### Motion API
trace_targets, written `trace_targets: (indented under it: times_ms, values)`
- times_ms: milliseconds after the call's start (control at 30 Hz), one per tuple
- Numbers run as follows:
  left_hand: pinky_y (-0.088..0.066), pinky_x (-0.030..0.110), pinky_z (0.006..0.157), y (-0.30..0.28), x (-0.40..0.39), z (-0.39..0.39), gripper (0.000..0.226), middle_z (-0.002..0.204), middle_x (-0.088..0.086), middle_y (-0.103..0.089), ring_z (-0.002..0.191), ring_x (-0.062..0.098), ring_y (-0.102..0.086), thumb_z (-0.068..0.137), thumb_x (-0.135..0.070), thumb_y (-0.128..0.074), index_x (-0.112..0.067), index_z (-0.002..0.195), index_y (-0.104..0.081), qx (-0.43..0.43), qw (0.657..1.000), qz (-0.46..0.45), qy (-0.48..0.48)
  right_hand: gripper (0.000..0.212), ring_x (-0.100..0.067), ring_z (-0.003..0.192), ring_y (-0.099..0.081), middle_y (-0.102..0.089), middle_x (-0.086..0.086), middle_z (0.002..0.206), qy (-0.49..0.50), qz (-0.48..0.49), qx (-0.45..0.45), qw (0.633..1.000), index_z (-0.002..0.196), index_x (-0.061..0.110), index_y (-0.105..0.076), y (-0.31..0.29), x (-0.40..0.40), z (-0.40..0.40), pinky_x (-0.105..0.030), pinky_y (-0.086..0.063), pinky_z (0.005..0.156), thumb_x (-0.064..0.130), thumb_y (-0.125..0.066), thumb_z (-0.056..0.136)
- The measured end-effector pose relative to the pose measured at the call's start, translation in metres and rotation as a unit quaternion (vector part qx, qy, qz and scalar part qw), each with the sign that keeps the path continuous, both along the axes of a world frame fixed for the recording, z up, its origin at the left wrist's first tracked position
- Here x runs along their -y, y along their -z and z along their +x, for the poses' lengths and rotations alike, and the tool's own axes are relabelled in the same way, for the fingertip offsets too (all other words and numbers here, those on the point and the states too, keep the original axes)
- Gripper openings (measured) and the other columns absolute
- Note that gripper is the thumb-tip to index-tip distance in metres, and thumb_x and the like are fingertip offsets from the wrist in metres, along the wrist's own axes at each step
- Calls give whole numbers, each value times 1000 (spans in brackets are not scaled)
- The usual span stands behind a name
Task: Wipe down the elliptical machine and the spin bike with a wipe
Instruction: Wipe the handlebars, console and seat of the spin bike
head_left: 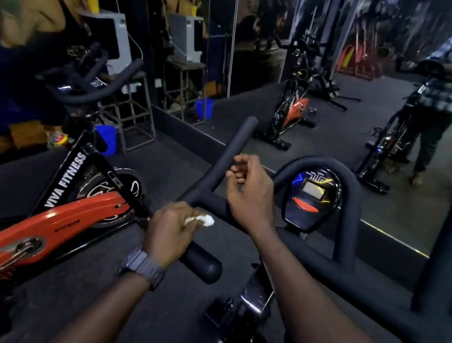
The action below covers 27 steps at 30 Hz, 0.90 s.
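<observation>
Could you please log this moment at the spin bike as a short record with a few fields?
place: gym floor beside a mirror wall
left hand: holds a crumpled white wipe against the black handlebar
right hand: fingers loosely curled, holding nothing, above the handlebar
console: small screen inside the handlebar loop
neighbour: second bike, orange cover, lettered VIVA FITNESS

Dim gym light, blurred edges, wide-angle bending
</observation>
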<state>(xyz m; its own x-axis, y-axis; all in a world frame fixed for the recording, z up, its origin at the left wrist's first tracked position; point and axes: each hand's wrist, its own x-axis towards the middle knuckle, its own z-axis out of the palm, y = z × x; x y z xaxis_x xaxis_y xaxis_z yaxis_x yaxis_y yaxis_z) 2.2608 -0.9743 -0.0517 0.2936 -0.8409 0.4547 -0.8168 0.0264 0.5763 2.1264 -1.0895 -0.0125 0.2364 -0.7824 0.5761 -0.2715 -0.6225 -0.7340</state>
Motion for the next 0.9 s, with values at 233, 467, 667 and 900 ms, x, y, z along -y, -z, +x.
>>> trace_targets:
  times_ms: [233,467,667,900]
  values:
    - [-50,23,73,-1,-22,-71,17,86,-12,-69,82,8,-65,81,-19,-68,-30,92,-76,-3,999,12,46,22,-6,72,-62,-69,0,85,-22,61,50,997,104,13,-58,-12,-8,-8,-19,-52,69,3,-64,86]
    - [-51,34,60,-1,-32,-125,17,79,-7,-62,82,19,-60,79,-27,-54,-27,87,-69,141,989,10,44,18,2,69,-58,-63,13,80,-93,103,-12,990,104,16,-60,-2,-19,-30,-26,-51,75,5,-62,90]
    - [-48,34,58,5,-44,-156,33,75,3,-64,76,25,-60,79,-34,-43,-13,71,-67,91,995,-1,32,11,-13,92,-65,-70,1,98,-200,57,-88,974,107,14,-63,-3,-51,-76,-30,-50,87,15,-59,96]
    - [-37,31,56,6,-53,-179,24,67,2,-60,62,25,-56,74,-27,-44,-16,66,-64,163,986,-19,-1,12,-6,91,-64,-69,6,100,-190,56,-125,972,109,19,-63,8,-75,-160,-26,-49,84,20,-57,98]
